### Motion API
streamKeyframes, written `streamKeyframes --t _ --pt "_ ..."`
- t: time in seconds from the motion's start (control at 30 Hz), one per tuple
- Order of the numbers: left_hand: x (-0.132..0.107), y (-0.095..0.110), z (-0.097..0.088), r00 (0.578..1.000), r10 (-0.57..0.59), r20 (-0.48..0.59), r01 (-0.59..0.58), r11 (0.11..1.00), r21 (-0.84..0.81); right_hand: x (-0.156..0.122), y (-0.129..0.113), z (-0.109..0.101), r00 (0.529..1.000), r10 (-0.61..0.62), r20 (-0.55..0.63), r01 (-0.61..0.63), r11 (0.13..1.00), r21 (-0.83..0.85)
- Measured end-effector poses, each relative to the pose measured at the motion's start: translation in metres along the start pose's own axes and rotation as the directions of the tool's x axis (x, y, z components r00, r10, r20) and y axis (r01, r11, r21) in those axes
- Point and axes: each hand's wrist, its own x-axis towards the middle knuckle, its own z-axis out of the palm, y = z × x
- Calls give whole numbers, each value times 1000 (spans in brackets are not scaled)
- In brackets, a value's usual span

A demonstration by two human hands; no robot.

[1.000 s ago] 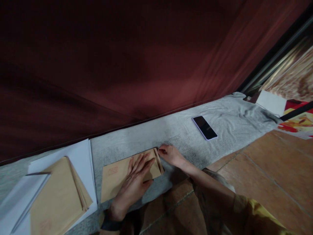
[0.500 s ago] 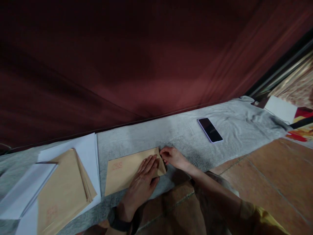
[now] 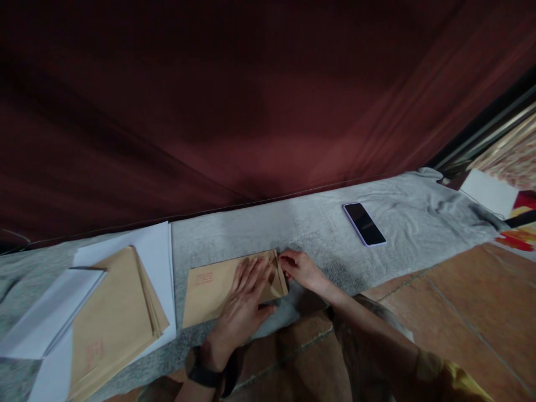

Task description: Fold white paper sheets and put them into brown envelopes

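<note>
A brown envelope (image 3: 207, 287) lies flat on a grey cloth (image 3: 310, 226) spread on the floor. My left hand (image 3: 245, 301) rests on the envelope's right half, palm down, fingers stretched out flat. My right hand (image 3: 299, 269) sits at the envelope's right end with its fingertips curled against the folded flap there. Whether anything is pinched in those fingers is hidden.
A stack of brown envelopes (image 3: 111, 321) lies on white sheets (image 3: 157, 251) at the left, with a white paper stack (image 3: 50, 312) beside it. A dark phone (image 3: 364, 224) lies on the cloth to the right. A dark red curtain (image 3: 251, 100) hangs behind. Terracotta floor tiles (image 3: 460, 312) lie at right.
The view has drifted, so everything sits slightly further right. My left hand has slid a little toward the envelope's right end; my right hand stays at the flap.
</note>
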Motion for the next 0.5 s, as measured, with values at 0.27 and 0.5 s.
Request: streamKeyframes --t 0.27,0.5 --pt "3 -28 -4 993 -118 24 117 992 54 0 0 1 999 -9 -40 1 984 -179" --pt "9 -28 -18 992 -121 -21 122 993 13 3 -1 6 993 -29 -118 43 992 121"
